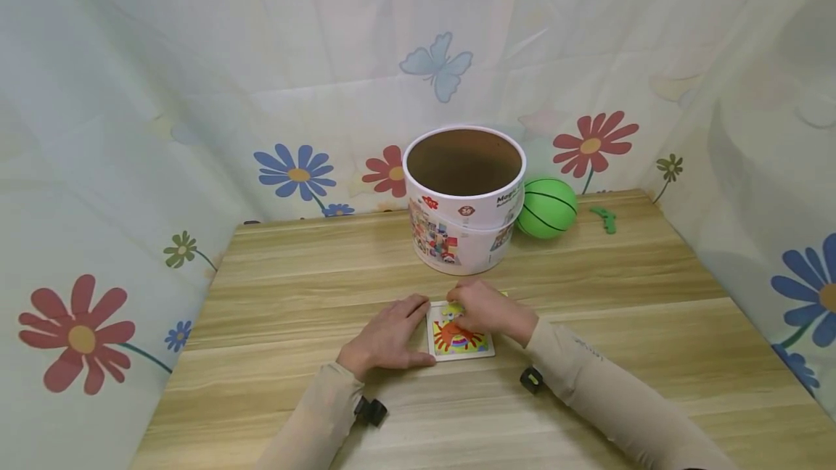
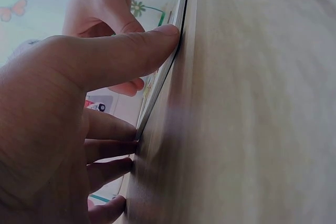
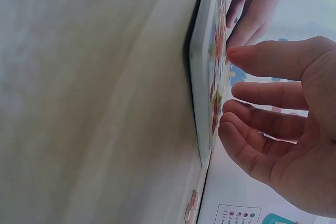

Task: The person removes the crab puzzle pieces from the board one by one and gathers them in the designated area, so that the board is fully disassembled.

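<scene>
Head view: a puzzle (image 1: 460, 345) lies flat on the table (image 1: 307, 278), in front of a bucket (image 1: 451, 238) with a ball (image 1: 547, 209) just beside it. The left hand (image 1: 390, 334) sits at the puzzle's left edge; the right hand (image 1: 490, 308) arches over its upper right part.

Left wrist view: the left hand's fingers are spread, thumb touching the puzzle's edge.

Right wrist view: the right hand's fingers curve loosely by the puzzle's face, apart from one another; whether they touch it, I cannot tell.

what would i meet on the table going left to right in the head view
left hand, crab picture board, right hand, green ball, small green toy
</scene>
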{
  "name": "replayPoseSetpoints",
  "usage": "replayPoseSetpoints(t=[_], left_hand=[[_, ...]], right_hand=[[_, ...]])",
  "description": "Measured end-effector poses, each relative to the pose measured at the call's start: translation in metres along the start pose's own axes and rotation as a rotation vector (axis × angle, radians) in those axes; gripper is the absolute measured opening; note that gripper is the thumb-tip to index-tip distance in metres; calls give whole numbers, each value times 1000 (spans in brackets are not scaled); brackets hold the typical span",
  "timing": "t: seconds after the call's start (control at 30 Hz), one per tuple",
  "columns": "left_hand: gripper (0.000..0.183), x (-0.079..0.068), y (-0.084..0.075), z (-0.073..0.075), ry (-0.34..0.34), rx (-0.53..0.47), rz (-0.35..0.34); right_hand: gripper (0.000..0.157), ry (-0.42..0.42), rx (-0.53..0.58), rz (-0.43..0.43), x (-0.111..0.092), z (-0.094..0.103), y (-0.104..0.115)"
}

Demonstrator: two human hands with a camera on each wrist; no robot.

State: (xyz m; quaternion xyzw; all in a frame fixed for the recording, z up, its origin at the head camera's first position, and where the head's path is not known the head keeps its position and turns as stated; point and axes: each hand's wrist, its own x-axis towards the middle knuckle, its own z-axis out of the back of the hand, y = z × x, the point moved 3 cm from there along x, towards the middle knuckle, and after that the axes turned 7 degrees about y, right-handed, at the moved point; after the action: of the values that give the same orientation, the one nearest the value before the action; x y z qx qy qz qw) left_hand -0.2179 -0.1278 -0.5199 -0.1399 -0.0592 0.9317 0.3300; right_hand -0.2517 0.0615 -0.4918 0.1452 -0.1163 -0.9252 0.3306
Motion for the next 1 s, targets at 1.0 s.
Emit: replayPoseSetpoints(t=[1.0], left_hand=[[101,1,0,-2,-8,30,-11]], right_hand=[[38,56,-2,-30,2,-1,2]])
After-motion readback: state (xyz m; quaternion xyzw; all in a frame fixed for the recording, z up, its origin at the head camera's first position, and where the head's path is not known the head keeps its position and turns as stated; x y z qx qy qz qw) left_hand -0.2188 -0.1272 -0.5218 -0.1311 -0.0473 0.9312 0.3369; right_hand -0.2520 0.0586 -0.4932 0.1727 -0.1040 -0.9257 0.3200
